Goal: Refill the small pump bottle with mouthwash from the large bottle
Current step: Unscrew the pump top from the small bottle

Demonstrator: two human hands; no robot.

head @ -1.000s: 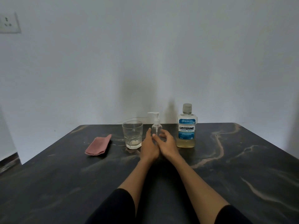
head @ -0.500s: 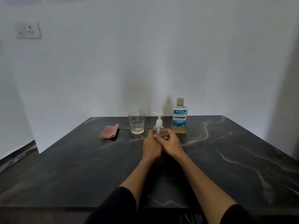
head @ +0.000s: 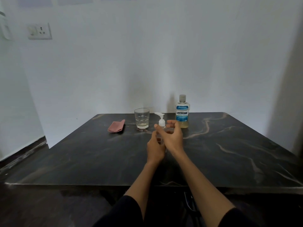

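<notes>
Head view. The small pump bottle [head: 161, 122] stands upright near the middle of the dark marble-patterned table [head: 229, 153], with both hands at it. The left hand [head: 155, 147] is wrapped around the clear lower body, fingers closed on it; most of that body is hidden behind the hands. The right hand [head: 173, 136] sits at 3 o'clock of the pump collar, fingers loosely curled and parted — whether they touch the collar cannot be told. The white pump head and spout rise clear above both hands.

The large bottle [head: 182, 113], capped and holding a low level of yellowish liquid, stands just beyond the right hand, at about 1 o'clock from the pump bottle. A drinking glass [head: 142, 118] stands at 10 o'clock, and a folded pink cloth [head: 116, 126] lies further out, near 9 o'clock.

Handling, as judged: the pump bottle looks light, thin-walled and smooth, so it would tip or spin easily — hold the body firmly low down and turn at the ribbed collar, not the spout, which would merely swivel or depress. The large bottle is probably stiffer and heavier; its waisted, labelled middle seems the natural hold, the cap being unscrewed first.
</notes>
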